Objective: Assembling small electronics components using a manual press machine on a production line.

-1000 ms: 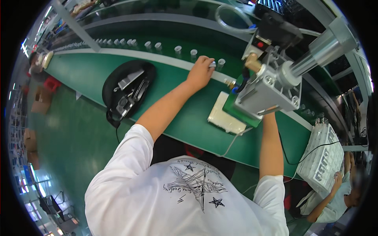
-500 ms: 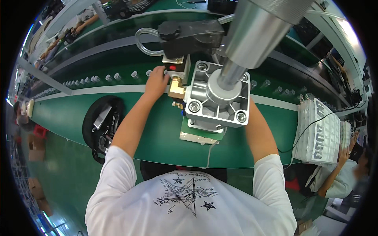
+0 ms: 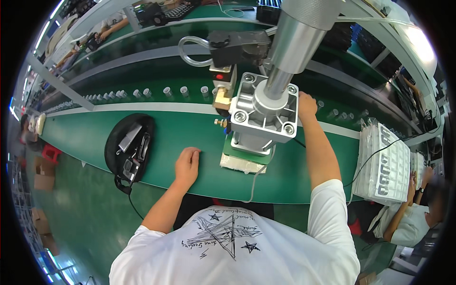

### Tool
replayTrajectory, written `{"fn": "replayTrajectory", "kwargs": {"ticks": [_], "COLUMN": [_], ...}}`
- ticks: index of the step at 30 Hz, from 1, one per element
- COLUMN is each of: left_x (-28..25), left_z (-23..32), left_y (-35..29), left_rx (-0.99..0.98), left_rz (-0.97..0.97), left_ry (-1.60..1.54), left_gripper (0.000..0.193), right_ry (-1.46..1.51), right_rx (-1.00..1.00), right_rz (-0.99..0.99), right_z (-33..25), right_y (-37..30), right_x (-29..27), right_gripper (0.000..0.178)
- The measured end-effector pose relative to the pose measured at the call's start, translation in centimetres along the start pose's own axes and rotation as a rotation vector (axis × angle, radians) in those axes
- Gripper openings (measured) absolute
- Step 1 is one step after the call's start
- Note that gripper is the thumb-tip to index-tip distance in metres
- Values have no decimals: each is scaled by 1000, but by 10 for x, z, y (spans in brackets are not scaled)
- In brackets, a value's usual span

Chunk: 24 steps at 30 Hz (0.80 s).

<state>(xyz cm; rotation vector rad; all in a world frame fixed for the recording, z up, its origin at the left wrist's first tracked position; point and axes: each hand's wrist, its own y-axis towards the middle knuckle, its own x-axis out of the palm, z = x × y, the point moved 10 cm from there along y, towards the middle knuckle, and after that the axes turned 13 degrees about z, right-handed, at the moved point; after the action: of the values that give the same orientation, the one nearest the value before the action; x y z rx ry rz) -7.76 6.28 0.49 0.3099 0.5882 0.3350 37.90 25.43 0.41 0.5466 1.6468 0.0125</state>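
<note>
My left hand [image 3: 187, 165] rests over the green tabletop [image 3: 166, 126], between a black case and the machine. Its fingers are curled together, and whatever may be inside them is hidden. My right hand [image 3: 307, 105] reaches past the right side of a metal pneumatic press [image 3: 266, 107], by the line of small whitish cylinders. Its fingers curl inward beside the press body, which partly covers them; I cannot make out what they hold. Below the press sits a green block [image 3: 247, 156] with a pale, rough-edged base.
Small cylinders [image 3: 184, 91] stand in a row along the dark green belt at the back. The open black case [image 3: 129, 149] holds metal tools. White plastic trays [image 3: 387, 159] are stacked at the right, near another person. A grey cable hangs from the press over the front edge.
My left hand has drawn back from the cylinder row toward me. My right hand, hidden behind the press before, now shows at its right. Cylinders on the belt have shifted right.
</note>
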Motion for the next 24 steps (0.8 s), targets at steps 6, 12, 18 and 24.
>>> {"fn": "replayTrajectory", "kwargs": {"ticks": [6,12,18,24], "left_x": [2,4,6,28], "left_z": [6,4,7,67], "left_y": [2,3,2,0], "left_rx": [41,32,11,271], "left_rz": [16,-1,-31,-66], "left_ry": [55,63,48,-117], "left_gripper": [18,17,17,30], "right_ry": [765,574,911,932], "right_rx": [-35,2,-78,-62], "right_rz": [50,-233,-346,-385], "right_z": [9,-66,-110,-114], "right_y": [-20,-143,-210,-224], "right_x": [30,-107,-102,-93], "right_gripper": [33,33,30,53]}}
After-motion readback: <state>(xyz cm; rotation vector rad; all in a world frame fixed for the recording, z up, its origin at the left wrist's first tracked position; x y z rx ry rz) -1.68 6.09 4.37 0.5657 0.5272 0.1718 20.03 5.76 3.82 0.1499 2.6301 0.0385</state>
